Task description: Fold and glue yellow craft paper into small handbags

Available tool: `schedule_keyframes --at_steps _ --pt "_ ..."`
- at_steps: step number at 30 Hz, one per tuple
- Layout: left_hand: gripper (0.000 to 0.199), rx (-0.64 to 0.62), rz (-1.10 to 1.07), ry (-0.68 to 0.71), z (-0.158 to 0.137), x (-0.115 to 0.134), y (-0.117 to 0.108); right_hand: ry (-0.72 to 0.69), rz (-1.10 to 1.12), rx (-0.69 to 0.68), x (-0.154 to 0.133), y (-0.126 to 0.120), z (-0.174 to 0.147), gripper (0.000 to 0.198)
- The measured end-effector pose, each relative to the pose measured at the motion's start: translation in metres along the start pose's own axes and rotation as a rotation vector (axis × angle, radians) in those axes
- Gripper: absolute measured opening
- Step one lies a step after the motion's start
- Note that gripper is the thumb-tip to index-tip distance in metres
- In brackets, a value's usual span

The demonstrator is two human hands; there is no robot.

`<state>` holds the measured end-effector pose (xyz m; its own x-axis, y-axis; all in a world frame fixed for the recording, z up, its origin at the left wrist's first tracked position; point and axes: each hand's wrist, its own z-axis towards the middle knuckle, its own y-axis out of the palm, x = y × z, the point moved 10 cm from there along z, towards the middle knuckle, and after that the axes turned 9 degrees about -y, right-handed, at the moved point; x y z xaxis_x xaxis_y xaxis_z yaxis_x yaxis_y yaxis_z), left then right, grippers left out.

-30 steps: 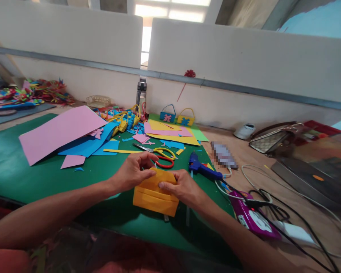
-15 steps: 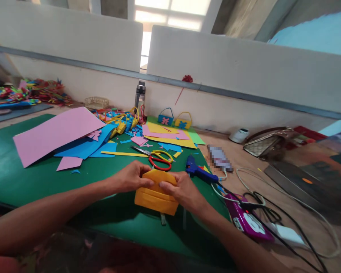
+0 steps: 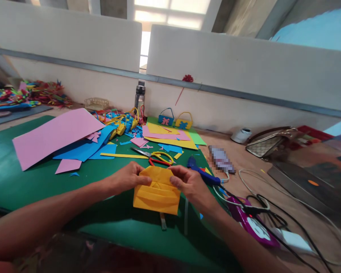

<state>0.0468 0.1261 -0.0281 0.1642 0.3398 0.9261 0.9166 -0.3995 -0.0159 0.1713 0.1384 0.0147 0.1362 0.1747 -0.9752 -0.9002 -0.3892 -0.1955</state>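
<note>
A folded yellow paper piece (image 3: pixel 157 197), shaped like a small bag body with creased flaps, is held up over the green table mat (image 3: pixel 108 212). My left hand (image 3: pixel 130 178) pinches its upper left edge, thumb on the near face. At the upper right corner my right hand (image 3: pixel 190 184) grips it between thumb and fingers. Just beyond the paper lie scissors (image 3: pixel 161 155) with red and yellow handles, partly hidden by it. A blue glue gun (image 3: pixel 201 172) rests to the right of my right hand. Below the paper, a brush tip (image 3: pixel 163 222) shows.
Pink sheets (image 3: pixel 57 136) and blue sheets (image 3: pixel 82 148) lie at left. Small finished paper bags (image 3: pixel 183 120) stand against the wall, near a pile of yellow and blue ones (image 3: pixel 122 123). Cables and a purple power strip (image 3: pixel 252 223) occupy the right, with a phone (image 3: pixel 221 158) beyond.
The yellow paper's upper flap is spread wider and flatter. My hands have moved apart, the right one shifting to the paper's right corner.
</note>
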Motion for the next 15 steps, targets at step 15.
schedule_keyframes --at_steps 15 --pt "0.023 0.107 -0.18 0.035 0.017 0.015 -0.053 -0.256 -0.6 0.186 -0.02 -0.027 -0.016 0.033"
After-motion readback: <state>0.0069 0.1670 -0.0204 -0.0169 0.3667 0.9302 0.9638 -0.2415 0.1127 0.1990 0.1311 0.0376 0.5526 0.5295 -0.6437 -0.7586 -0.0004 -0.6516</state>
